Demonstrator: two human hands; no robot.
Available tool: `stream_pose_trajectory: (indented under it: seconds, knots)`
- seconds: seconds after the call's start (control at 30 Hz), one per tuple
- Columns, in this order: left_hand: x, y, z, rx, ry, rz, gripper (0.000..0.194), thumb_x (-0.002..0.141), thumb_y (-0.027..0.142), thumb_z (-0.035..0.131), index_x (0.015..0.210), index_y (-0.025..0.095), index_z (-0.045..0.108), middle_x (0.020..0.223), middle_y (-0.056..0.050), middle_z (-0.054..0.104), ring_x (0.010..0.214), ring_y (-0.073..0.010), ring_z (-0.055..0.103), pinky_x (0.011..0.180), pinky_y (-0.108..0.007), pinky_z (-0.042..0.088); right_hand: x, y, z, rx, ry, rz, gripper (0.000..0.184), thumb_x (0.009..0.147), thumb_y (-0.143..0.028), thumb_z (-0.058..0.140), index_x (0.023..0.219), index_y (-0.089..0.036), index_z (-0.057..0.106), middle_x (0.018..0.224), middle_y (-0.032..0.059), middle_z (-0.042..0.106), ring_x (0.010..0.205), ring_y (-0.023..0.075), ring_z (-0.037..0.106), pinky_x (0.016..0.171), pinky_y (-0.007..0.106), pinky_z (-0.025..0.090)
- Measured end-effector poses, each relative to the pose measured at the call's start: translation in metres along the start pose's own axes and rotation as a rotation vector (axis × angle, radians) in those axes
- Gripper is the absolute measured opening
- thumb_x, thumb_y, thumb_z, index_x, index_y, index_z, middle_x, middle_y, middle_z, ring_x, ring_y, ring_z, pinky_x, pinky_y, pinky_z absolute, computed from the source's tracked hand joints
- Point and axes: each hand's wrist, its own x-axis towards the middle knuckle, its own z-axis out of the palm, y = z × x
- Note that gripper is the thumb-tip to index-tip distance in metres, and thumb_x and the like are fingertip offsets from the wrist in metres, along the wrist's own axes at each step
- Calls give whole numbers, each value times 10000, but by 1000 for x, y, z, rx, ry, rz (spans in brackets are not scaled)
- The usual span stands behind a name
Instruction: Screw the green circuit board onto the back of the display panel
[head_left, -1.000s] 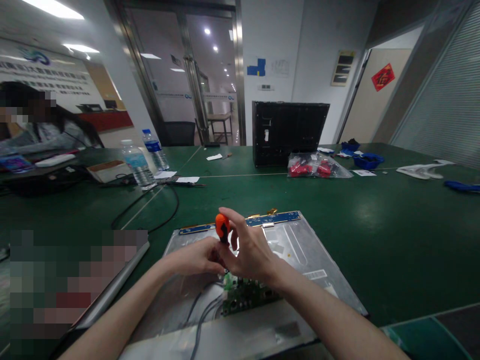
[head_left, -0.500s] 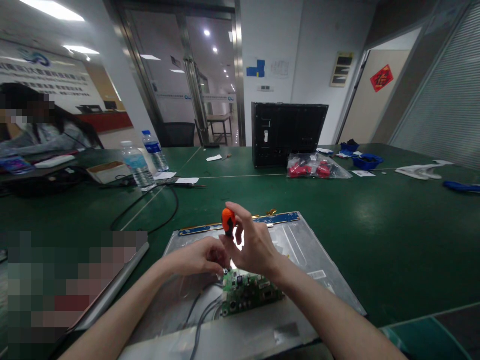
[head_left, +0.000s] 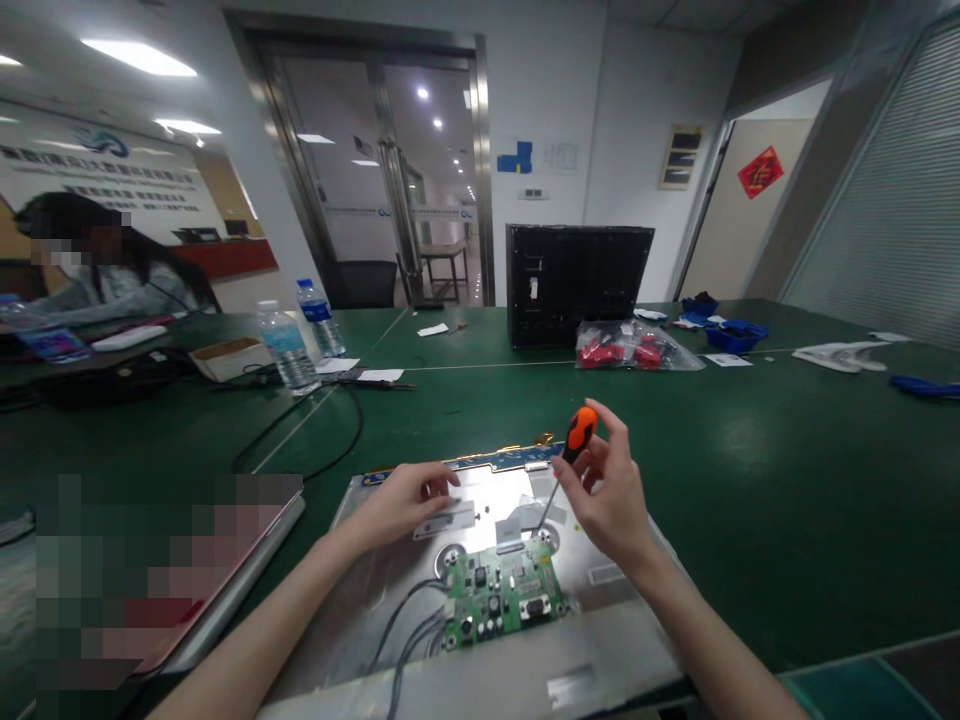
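My right hand [head_left: 611, 490] grips a screwdriver [head_left: 580, 432] by its orange and black handle, and the thin shaft slants down to the left. Its tip is at the top right corner of a green circuit board [head_left: 495, 590]; whether it touches a screw I cannot tell. The board lies on the back of a silver display panel [head_left: 622, 620], with grey cables running from its left side. Over the panel, left of centre, my left hand [head_left: 412, 500] is loosely curled, with thumb and fingertips apart. Small dark screws [head_left: 481, 512] lie just right of it.
Behind the panel stands a black monitor housing [head_left: 577, 285], with a plastic bag of red parts [head_left: 637, 348] beside it. Water bottles [head_left: 289, 350] and a black cable [head_left: 360, 420] are at the left. A person [head_left: 112, 260] sits far left. Blue trays [head_left: 735, 335] stand back right.
My right hand and the screwdriver have moved right, from the board's left corner to its right one. My left hand has drawn up and away from the board, uncovering its corner and small screws.
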Motion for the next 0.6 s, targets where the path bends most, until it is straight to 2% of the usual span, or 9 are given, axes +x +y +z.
stream_pose_trajectory:
  seconds: [0.07, 0.2, 0.27, 0.43, 0.6]
  knots:
    - [-1, 2, 1, 22, -37, 16, 279, 795, 387, 531, 895, 168, 672, 836, -49, 676, 705, -188, 571, 640, -269, 437, -13, 6, -11, -8, 33, 86, 646, 837, -312, 633, 1403, -213, 337, 696, -60, 595, 491, 108, 502, 464, 218, 418]
    - [-3, 5, 3, 60, -100, 32, 251, 772, 388, 556, 804, 164, 664, 792, -45, 661, 689, -189, 575, 635, -271, 439, -36, 15, -23, 58, 132, 229, 642, 823, -337, 652, 1391, -204, 385, 647, -59, 567, 503, 120, 491, 464, 222, 385]
    - [-4, 6, 4, 85, -93, 34, 207, 742, 348, 573, 788, 164, 655, 768, -39, 646, 697, -194, 571, 638, -271, 426, -45, 18, -25, 113, 163, 284, 665, 809, -356, 671, 1393, -203, 393, 622, -63, 544, 518, 128, 490, 476, 226, 375]
    - [-9, 7, 7, 136, -91, 38, 160, 773, 299, 537, 735, 181, 638, 732, -31, 625, 700, -193, 557, 638, -268, 397, -58, 21, -23, 245, 165, 399, 758, 784, -404, 706, 1424, -212, 347, 733, -14, 629, 526, 122, 479, 501, 232, 386]
    - [-33, 16, 5, 158, -78, 25, 141, 779, 260, 514, 706, 192, 614, 721, -31, 621, 690, -192, 542, 633, -270, 382, -64, 14, -22, 391, 185, 490, 786, 773, -430, 733, 1420, -231, 333, 701, -33, 602, 499, 109, 463, 459, 201, 363]
